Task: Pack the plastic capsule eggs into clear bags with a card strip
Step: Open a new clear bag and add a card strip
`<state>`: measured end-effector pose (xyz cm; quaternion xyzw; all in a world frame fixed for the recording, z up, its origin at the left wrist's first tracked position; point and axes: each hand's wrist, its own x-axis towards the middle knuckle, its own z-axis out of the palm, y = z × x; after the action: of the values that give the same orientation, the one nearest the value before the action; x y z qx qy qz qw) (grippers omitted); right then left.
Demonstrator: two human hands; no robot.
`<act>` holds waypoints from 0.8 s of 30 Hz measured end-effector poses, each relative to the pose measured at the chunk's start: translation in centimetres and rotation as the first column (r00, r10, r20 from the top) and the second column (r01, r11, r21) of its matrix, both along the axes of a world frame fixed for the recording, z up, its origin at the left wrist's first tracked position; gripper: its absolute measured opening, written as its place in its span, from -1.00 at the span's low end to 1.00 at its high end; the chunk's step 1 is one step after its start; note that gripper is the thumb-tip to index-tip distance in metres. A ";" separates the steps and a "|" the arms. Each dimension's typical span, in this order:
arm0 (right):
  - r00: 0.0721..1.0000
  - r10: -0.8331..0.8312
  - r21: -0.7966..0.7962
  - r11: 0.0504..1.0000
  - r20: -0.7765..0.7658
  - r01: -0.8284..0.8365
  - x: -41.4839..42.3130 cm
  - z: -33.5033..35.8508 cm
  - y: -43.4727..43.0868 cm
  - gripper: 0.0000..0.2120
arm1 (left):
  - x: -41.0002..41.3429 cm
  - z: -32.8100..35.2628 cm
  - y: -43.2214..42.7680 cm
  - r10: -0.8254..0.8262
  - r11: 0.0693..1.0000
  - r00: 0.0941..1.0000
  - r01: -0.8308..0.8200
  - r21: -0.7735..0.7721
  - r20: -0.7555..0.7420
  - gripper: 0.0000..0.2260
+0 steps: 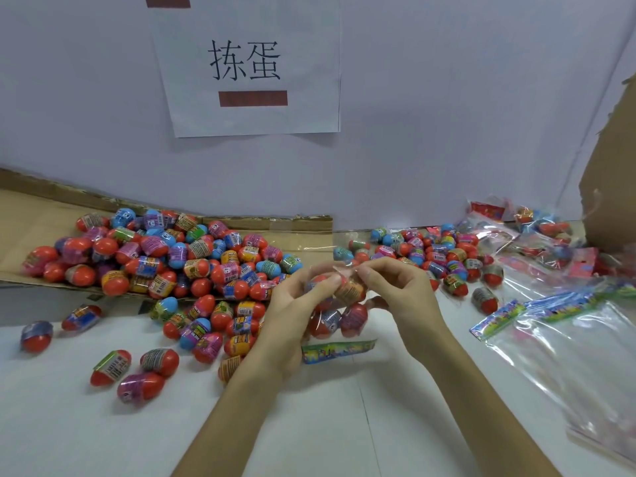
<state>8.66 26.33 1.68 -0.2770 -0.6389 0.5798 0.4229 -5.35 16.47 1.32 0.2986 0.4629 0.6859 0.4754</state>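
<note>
While my left hand (pixel 303 304) and right hand (pixel 395 290) pinch mouth of bag (pixel 344 270), eggs (pixel 354 320) weigh it down; slack pinch, they could spill across tabletop (pixel 344 425).

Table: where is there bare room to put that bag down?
Bare table lies in the near left corner, below the stray eggs, and between the left forearm and right forearm, below the card strip. A narrow lane runs between the right forearm and the empty bags. Crowded: the egg pile at left, the smaller heap, the filled bags far right.
</note>
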 end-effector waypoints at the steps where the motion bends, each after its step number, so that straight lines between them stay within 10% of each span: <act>1: 1.000 -0.001 -0.009 1.000 -0.014 0.001 0.0 0.0 0.0 -0.90 | 0.0 0.0 0.0 0.000 1.000 1.000 0.000 -0.001 0.000 -0.72; 24: 0.974 0.163 -0.088 0.980 -0.160 -0.179 0.9 0.8 0.2 -0.81 | 0.1 0.8 -0.4 -0.222 0.972 0.971 0.214 0.095 0.087 -0.68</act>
<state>9.59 26.55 2.47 -0.1972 -0.5960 0.6652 0.4042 -5.28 16.03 2.12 0.3340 0.3742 0.6623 0.5565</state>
